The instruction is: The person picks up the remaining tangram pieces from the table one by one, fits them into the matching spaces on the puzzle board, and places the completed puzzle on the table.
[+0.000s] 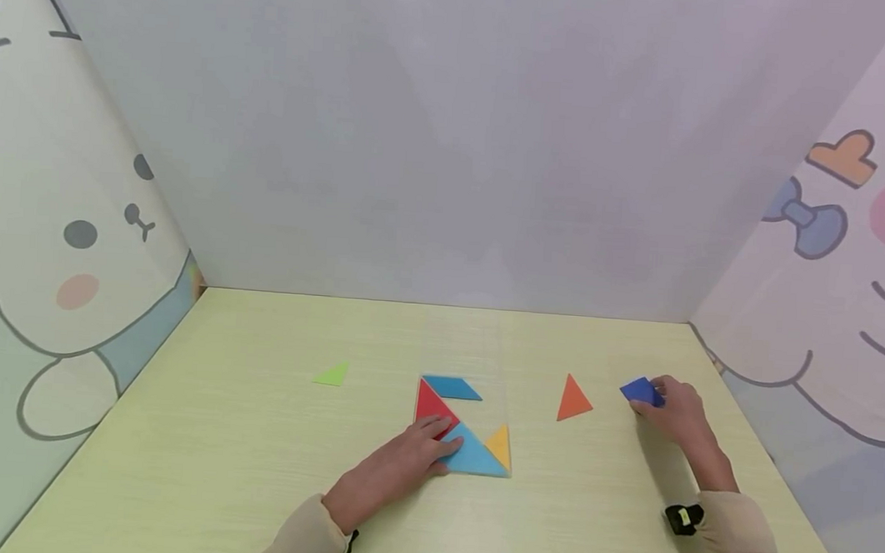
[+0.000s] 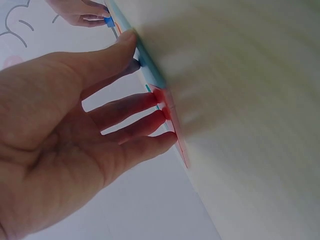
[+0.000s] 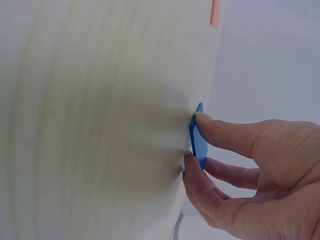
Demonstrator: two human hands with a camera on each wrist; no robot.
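My left hand [image 1: 396,468] rests its fingertips on a red triangle [image 1: 432,399] and a light blue triangle [image 1: 478,457], two flat tangram pieces set edge to edge. In the left wrist view, the fingers of that hand are spread and fairly straight, with the tips on the red piece [image 2: 170,112] and thumb at the light blue one [image 2: 149,62]. Off to the right, my right hand [image 1: 681,416] pinches a dark blue tangram piece [image 1: 638,390] between thumb and fingers. Seen from the right wrist, this piece [image 3: 199,142] is tilted close over the tabletop, partly covered by the fingers.
A blue four-sided piece [image 1: 452,387] and a yellow triangle [image 1: 503,447] lie beside the red and light blue ones, within a faint transparent outline. An orange triangle [image 1: 574,400] lies right of them, a green triangle [image 1: 334,375] left. Walls enclose the pale table [image 1: 201,431].
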